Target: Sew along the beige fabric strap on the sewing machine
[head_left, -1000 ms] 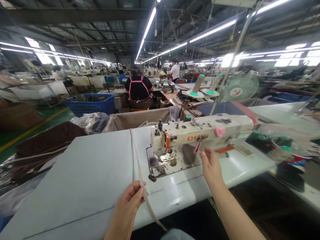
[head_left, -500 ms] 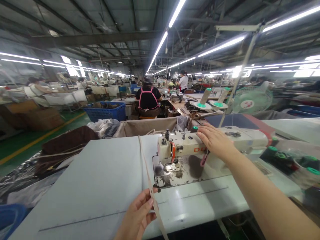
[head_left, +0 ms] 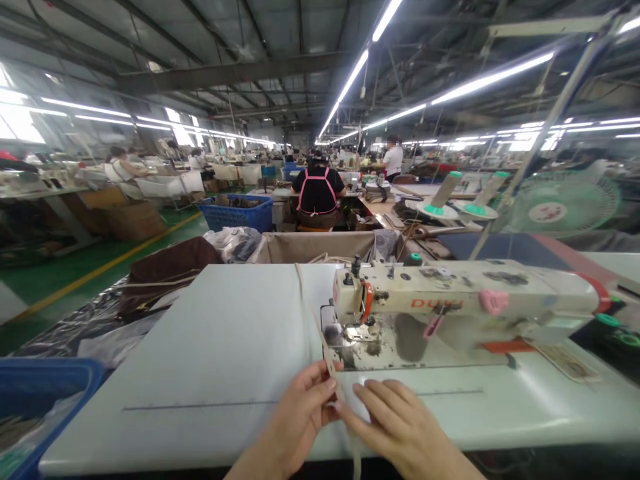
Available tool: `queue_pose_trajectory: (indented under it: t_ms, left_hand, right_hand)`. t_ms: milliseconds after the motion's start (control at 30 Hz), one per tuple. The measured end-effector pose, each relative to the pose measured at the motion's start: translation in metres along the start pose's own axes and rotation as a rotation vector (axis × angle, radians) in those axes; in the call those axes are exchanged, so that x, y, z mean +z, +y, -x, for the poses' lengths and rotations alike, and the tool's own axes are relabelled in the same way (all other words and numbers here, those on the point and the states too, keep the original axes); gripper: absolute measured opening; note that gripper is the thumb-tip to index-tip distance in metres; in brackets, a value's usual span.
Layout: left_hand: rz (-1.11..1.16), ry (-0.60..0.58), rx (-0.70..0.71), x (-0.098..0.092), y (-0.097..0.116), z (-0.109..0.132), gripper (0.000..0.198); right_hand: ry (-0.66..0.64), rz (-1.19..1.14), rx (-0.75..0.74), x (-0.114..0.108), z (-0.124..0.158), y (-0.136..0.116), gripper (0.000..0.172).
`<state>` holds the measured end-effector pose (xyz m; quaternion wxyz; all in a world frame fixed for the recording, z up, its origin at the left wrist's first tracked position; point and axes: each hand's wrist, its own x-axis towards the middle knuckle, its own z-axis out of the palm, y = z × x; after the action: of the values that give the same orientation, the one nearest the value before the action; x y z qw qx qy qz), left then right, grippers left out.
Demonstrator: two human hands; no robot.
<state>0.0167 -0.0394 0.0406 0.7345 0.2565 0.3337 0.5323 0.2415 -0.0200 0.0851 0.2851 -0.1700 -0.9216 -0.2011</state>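
A long, narrow beige strap [head_left: 324, 341] runs from the far edge of the white sewing table [head_left: 240, 333] down past its front edge. My left hand [head_left: 303, 410] pinches the strap between thumb and fingers, just in front of the sewing machine's [head_left: 450, 293] needle end. Beside it, my right hand [head_left: 400, 420] has its fingers stretched out over the table. Its thumb tip reaches the strap close to the left fingertips; whether it presses on it I cannot tell. The metal bed plate [head_left: 400, 357] lies just beyond both hands.
Thread cones [head_left: 445, 193] and a green fan [head_left: 560, 203] stand behind the machine. At the left are a blue basket [head_left: 75, 393] and a brown fabric piece [head_left: 170, 270]. A beige cloth-lined bin [head_left: 315, 247] adjoins the far edge. A person [head_left: 319, 190] sits further ahead.
My right hand has come down from the top of the sewing machine to the strap beside my left hand. The left hand keeps its pinch. The view has turned slightly left.
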Motion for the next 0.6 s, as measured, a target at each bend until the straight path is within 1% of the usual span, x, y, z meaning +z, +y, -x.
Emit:
queue_pose_trajectory:
  t_ms: [67, 133, 167, 200, 233, 300, 367, 400, 433, 500, 533, 600]
  left_hand:
    - [0.003, 0.016, -0.003, 0.005, -0.001, -0.002, 0.046]
    - [-0.027, 0.04, 0.023, 0.003, -0.006, -0.004, 0.046]
    - [-0.089, 0.041, 0.067, 0.0, -0.01, -0.005, 0.046]
    - [-0.199, 0.028, 0.134, -0.003, -0.013, -0.005, 0.045]
    - [-0.36, -0.004, 0.214, -0.006, -0.017, -0.006, 0.043]
    - [-0.788, -0.124, 0.352, -0.009, -0.023, -0.006, 0.04]
    - [-1.194, -0.267, 0.413, -0.009, -0.029, -0.007, 0.049]
    - [-1.343, -0.328, 0.425, -0.008, -0.032, -0.009, 0.055]
    - [-1.458, -0.378, 0.436, -0.007, -0.034, -0.011, 0.058]
    - [-1.599, -0.44, 0.472, -0.006, -0.036, -0.017, 0.061]
    - [-1.641, -0.455, 0.487, -0.008, -0.035, -0.02, 0.064]
    - [-1.71, -0.441, 0.498, -0.017, -0.028, -0.026, 0.072]
  right_hand:
    - [-0.016, -0.099, 0.044, 0.011, 0.004, -0.023, 0.046]
    - [0.004, -0.152, 0.1, 0.017, 0.008, -0.03, 0.039]
    - [0.022, -0.166, 0.123, 0.019, 0.01, -0.029, 0.035]
    - [0.039, -0.174, 0.146, 0.021, 0.012, -0.027, 0.033]
    - [0.056, -0.179, 0.169, 0.022, 0.014, -0.024, 0.033]
    - [0.067, -0.181, 0.215, 0.025, 0.016, -0.017, 0.033]
    - [0.054, -0.184, 0.229, 0.03, 0.017, -0.013, 0.036]
    - [0.044, -0.189, 0.225, 0.033, 0.017, -0.012, 0.037]
    - [0.031, -0.193, 0.224, 0.036, 0.017, -0.011, 0.038]
    - [0.013, -0.195, 0.227, 0.044, 0.019, -0.012, 0.038]
    - [0.003, -0.195, 0.227, 0.047, 0.02, -0.012, 0.038]
    - [-0.016, -0.19, 0.232, 0.053, 0.023, -0.012, 0.037]
